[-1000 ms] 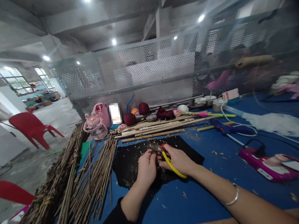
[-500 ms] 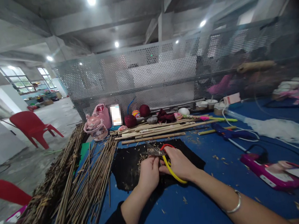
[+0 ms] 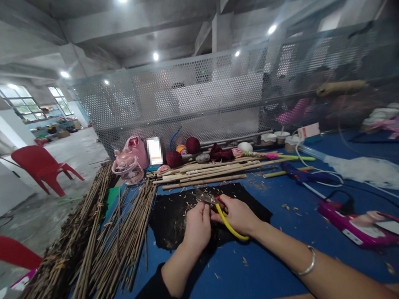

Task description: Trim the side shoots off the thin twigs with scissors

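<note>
Over black cloth, the right hand is gripping scissors; the clenched left hand is hiding any contents. Scraps are suggesting some cutting done; sticks at nine o'clock are perhaps remaining.

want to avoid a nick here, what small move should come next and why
Probably ease the left hand back slightly before any cut: its fingers sit close to the blades of the scissors, which the right hand holds.

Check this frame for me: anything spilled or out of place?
Yes: pale chips lie scattered on the blue tabletop, right of the black cloth. Similar bits lie on that cloth, so these look like strays.
</note>
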Tool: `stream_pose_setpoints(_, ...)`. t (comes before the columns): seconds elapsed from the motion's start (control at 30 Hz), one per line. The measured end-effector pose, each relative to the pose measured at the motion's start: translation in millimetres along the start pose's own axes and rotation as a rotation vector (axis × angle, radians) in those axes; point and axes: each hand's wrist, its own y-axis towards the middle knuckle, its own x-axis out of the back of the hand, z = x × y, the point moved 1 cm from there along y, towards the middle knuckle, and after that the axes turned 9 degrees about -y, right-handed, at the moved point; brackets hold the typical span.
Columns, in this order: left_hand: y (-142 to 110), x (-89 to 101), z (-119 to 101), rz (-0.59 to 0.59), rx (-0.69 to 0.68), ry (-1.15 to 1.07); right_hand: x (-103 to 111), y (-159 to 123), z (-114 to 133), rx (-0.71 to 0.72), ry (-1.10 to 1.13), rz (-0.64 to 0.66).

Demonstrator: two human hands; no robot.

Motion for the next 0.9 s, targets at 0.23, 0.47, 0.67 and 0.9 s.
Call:
stream_pose_setpoints(0.23, 0.1, -1.7, 3.0, 0.057, -0.004, 0.007, 2.8, -0.3, 3.8, 0.011, -0.007, -0.026)
stream_pose_setpoints(0.47, 0.1, 0.9, -1.6, 0.03, -0.034, 0.064, 1.0, 1.5, 1.7, 0.004, 0.048, -0.001)
stream_pose_setpoints(0.67, 0.3, 2.3, -1.9, -0.003, -0.018, 0.011, 2.0, 1.5, 0.5, -0.028, 0.038, -0.008)
stream_pose_setpoints(0.9, 2.3, -0.7, 0.8, 0.0, 0.091, -0.225, 2.7, 2.8, 0.3, -0.077, -0.054, -0.033)
